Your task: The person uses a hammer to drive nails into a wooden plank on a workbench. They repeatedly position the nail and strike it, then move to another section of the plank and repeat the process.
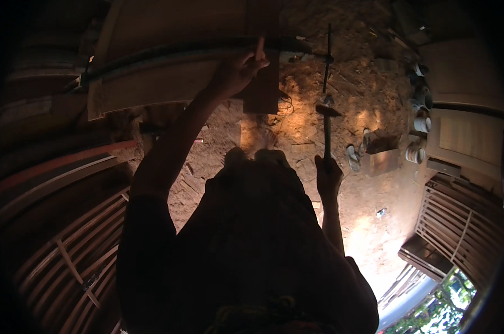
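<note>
My right hand point(329, 171) is wrapped round the handle of a hammer point(327, 133), whose head points away from me over the dirt floor. At the far middle, my left hand point(245, 71) is curled beside a long dark bar point(168, 50) that looks like a bar clamp. A short upright piece rises from its fingers; I cannot tell whether it is a finger or a small wooden peg. Under the bar lie a wide wooden panel point(157, 80) and a dark crosspiece point(261, 94). A thin dark rod point(327, 67) crosses the bar's right end.
Wood scraps litter the dirt floor point(302, 167). To the right are a wooden block point(383, 161), sandals point(353, 158), several round cans point(422, 124) and leaning panels point(469, 139). Slatted frames point(79, 261) stand at the near left, others point(458, 222) at the near right.
</note>
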### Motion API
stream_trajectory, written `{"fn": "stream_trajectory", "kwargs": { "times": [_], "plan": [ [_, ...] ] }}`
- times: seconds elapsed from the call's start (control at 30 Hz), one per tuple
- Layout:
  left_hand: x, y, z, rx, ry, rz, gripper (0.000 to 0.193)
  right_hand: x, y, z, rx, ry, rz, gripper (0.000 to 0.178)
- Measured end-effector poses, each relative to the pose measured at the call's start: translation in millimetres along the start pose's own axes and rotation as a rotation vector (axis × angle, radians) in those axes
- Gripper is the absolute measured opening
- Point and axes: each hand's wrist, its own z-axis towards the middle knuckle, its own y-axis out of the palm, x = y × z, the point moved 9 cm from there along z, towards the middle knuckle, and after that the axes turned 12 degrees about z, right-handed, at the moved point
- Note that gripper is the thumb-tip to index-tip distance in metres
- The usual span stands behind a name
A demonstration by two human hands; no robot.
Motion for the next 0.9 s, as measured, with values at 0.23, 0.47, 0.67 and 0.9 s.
{"fn": "stream_trajectory", "kwargs": {
  "times": [0.23, 0.47, 0.67, 0.9],
  "plan": [
    [1.8, 3.0, 7.4, -0.079, 0.035, -0.087, 0.022, -159.9, 9.9, 55.2, -0.218, -0.314, 0.117, 0.014],
    [-2.1, -5.0, 3.9, -0.02, 0.009, -0.092, 0.019, -324.5, -32.1, 58.8, -0.096, -0.855, 0.173, 0.02],
    [-6.1, 2.8, 8.4, -0.075, 0.024, -0.05, 0.019, -289.1, 6.0, 80.0, -0.57, -0.39, 0.835, 0.022],
    [-14.7, 10.5, 0.1, -0.154, -0.05, 0.002, 0.021, -313.5, -19.8, 83.1, -0.244, -0.414, -0.313, 0.019]
  ]
}}
